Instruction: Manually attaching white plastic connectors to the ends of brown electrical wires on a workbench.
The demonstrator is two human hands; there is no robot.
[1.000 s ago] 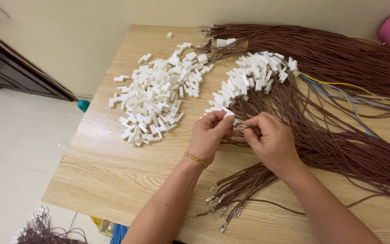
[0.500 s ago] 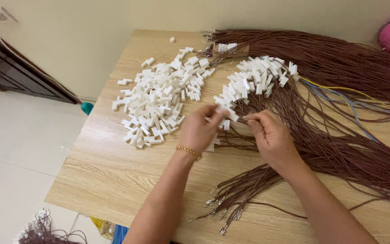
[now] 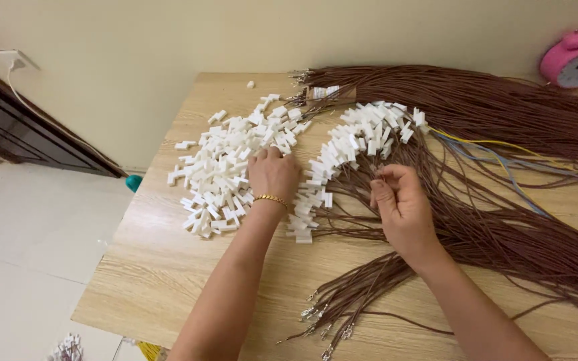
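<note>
- A wooden table (image 3: 168, 267) is filling most of the view, seen from above, with pale floor lying at 9 o'clock.
- A thick bundle of brown wires (image 3: 490, 107) is sweeping from 12 o'clock round to 4 o'clock, its metal-tipped ends trailing towards 6 o'clock.
- A loose pile of small white plastic connectors (image 3: 225, 167) is sitting at 10 o'clock; a second band of connectors already on wires (image 3: 362, 144) is lying at 12 o'clock.
- The left hand (image 3: 273, 175) is reaching into the loose pile's edge, fingers curled down; I cannot tell whether it is gripping a piece.
- The right hand (image 3: 401, 208) is pinching a brown wire between thumb and fingertips, just right of centre.
- A pink alarm clock (image 3: 575, 60) is standing at 2 o'clock.
- Risk, as I judge it: the reaching hand could be nudging connectors off the left edge, and loose wires could be tangling.
</note>
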